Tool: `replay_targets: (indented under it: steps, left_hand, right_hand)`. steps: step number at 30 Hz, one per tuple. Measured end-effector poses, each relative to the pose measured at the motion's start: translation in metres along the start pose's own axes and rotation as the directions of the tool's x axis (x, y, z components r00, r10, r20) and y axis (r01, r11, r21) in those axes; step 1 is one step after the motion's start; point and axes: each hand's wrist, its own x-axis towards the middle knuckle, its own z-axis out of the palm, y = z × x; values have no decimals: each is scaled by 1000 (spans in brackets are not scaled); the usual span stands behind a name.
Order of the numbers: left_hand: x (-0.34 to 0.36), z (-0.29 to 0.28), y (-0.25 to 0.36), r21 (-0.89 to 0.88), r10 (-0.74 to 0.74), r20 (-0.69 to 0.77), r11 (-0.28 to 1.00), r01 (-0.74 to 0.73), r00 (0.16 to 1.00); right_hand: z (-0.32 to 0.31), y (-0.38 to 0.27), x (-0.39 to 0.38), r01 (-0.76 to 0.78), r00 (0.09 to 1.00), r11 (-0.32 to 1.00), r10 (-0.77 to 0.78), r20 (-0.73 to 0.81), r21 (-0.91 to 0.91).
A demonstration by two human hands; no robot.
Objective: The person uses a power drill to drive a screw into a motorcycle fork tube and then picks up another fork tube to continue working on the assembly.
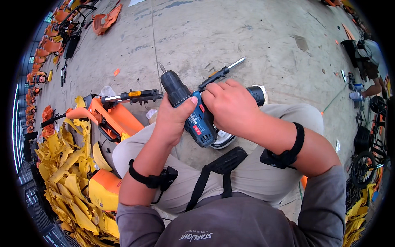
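Note:
A dark blue and black cordless drill is held above my lap, its bit slanting up and left. My left hand is closed around the drill's body just behind the chuck, thumb over the top. Curled against the drill's other side, my right hand grips where the handle leaves the body. A black rounded end shows past my right hand, possibly the drill's battery. Beyond the hands lie a black-and-silver rod with a yellow band and a similar rod.
An orange plastic body panel lies by my left knee. Piled yellow plastic pieces and a yellow-orange rounded part are at left. A spoked wheel and another person are at far right. Orange scraps dot the concrete floor.

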Motion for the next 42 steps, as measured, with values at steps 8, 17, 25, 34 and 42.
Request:
replay_targets:
  steps: [8, 17, 25, 34, 42]
  left_hand:
    - [3, -4, -3, -27, -53, 19, 998, 54, 998]
    - [-2, 3, 2, -40, -16, 15, 999, 16, 1000]
    - [-1, 7, 2, -20, 26, 4, 999, -26, 1000]
    - [3, 3, -1, -261, 17, 153, 965, 24, 988]
    - [0, -12, 23, -546, 309, 430, 837, -29, 848]
  right_hand:
    - [-1, 1, -1, -35, 991, 999, 32, 132, 22]
    - [4, 1, 3, -190, 973, 973, 169, 154, 135]
    - [-3, -3, -1, -113, 991, 994, 112, 66, 4]
    - [-25, -7, -2, -111, 994, 994, 111, 18, -16]
    - [-72, 13, 16, -334, 832, 532, 554, -21, 778]
